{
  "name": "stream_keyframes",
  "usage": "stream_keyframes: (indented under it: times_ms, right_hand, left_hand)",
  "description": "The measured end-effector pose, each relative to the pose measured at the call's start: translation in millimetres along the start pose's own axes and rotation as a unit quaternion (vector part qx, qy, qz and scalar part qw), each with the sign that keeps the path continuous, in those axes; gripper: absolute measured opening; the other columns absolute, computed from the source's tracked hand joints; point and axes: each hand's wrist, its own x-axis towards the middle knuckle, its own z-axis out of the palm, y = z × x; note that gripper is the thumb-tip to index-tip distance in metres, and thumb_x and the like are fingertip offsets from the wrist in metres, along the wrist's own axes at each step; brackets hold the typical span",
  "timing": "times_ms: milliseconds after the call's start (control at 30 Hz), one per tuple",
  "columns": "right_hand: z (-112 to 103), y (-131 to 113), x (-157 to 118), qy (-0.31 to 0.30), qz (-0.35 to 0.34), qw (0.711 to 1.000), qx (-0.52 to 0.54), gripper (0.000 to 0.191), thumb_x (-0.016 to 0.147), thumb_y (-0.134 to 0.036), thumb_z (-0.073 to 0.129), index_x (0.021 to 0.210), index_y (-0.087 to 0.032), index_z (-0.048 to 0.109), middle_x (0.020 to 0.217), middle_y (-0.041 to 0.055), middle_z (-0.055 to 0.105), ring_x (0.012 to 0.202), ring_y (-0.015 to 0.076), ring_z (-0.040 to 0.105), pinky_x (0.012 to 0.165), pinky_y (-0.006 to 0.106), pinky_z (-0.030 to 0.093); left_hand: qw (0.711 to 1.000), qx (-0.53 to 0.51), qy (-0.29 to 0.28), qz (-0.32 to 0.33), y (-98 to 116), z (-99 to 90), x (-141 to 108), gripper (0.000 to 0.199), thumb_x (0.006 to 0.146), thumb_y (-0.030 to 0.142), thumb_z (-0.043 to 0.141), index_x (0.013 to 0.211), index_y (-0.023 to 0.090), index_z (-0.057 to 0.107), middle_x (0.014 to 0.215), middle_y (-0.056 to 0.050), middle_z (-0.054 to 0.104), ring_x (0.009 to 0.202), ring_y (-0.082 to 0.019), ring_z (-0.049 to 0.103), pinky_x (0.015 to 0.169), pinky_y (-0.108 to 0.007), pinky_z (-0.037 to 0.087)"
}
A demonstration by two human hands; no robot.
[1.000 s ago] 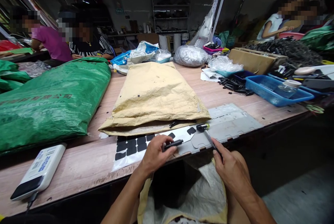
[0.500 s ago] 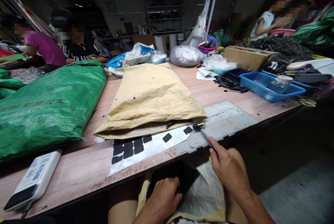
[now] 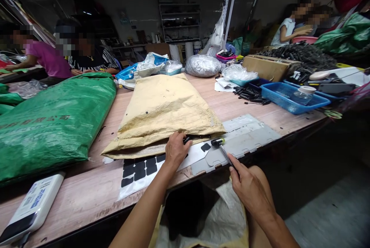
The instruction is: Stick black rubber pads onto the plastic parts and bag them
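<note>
My left hand (image 3: 177, 149) is at the mouth of a yellow woven sack (image 3: 170, 105) lying on the table. Its thumb and fingers are closed on a small black part (image 3: 187, 140). In my right hand (image 3: 250, 186) is a small mallet (image 3: 224, 152) with a black head and a yellow-green face, its head resting over a grey sheet (image 3: 245, 136). Between the hands lies a white backing sheet (image 3: 193, 159) bearing several black rounded-square pads (image 3: 140, 172). A second open sack (image 3: 228, 217) sits on my lap under the table edge; its inside is dark.
A green sack (image 3: 54, 120) fills the left, with a white power bank (image 3: 34, 201) in front of it. To the right are a blue tray (image 3: 295, 105) with a jar, and a heap of black parts (image 3: 300, 57). Co-workers sit at the far left and far right.
My left hand has risen from the lap sack to the mouth of the sack on the table and closed on a black part. My right hand still holds the mallet in place.
</note>
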Motion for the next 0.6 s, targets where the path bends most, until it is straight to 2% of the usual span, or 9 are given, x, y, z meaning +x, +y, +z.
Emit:
stream_keyframes:
  times_ms: [100,300,400,533,600]
  right_hand:
    - [0,0,1,-0.015,0.012,1.0,0.006,0.049,0.101,-0.028,0.037,0.145,-0.018,0.054,0.117,0.0123,0.073,0.103,0.0246,0.072,0.096,0.037,0.056]
    - [0,2,3,-0.032,0.029,0.999,0.026,0.052,0.1,-0.031,0.037,0.147,-0.018,0.053,0.123,0.013,0.071,0.109,0.0265,0.07,0.099,0.041,0.055]
    - [-1,5,5,-0.025,0.034,0.998,0.055,0.052,0.099,-0.035,0.04,0.145,-0.017,0.055,0.123,0.0138,0.07,0.11,0.0267,0.069,0.098,0.041,0.055]
    - [-4,2,3,-0.021,0.047,0.988,0.145,0.054,0.091,-0.041,0.056,0.14,-0.016,0.061,0.126,0.0132,0.07,0.116,0.0275,0.066,0.1,0.04,0.055]
    - [-7,-9,-1,-0.035,0.06,0.974,0.214,0.054,0.09,-0.042,0.06,0.139,-0.018,0.062,0.126,0.0117,0.07,0.115,0.0265,0.067,0.095,0.037,0.058]
  left_hand:
    - [1.0,-0.009,-0.013,0.001,-5,-1.8,-4,0.009,0.085,0.024,0.073,0.092,0.02,0.07,0.097,-0.006,0.069,0.101,-0.027,0.059,0.085,-0.036,0.047]
    - [0.995,-0.091,-0.038,0.007,-20,-23.9,-41,0.011,0.082,0.025,0.074,0.091,0.022,0.07,0.088,-0.002,0.069,0.084,-0.021,0.057,0.074,-0.032,0.043]
    - [0.991,-0.125,-0.052,-0.006,-27,-25.1,-54,0.012,0.079,0.021,0.074,0.089,0.022,0.069,0.088,-0.001,0.069,0.085,-0.021,0.057,0.077,-0.032,0.043]
    - [0.989,-0.142,-0.051,-0.01,-29,-20.8,-59,0.014,0.077,0.021,0.074,0.09,0.022,0.07,0.091,-0.002,0.069,0.088,-0.022,0.057,0.08,-0.034,0.043]
    - [0.988,-0.145,-0.052,-0.014,-28,-20.3,-58,0.015,0.076,0.021,0.075,0.09,0.022,0.07,0.09,-0.002,0.069,0.088,-0.022,0.057,0.08,-0.034,0.043]
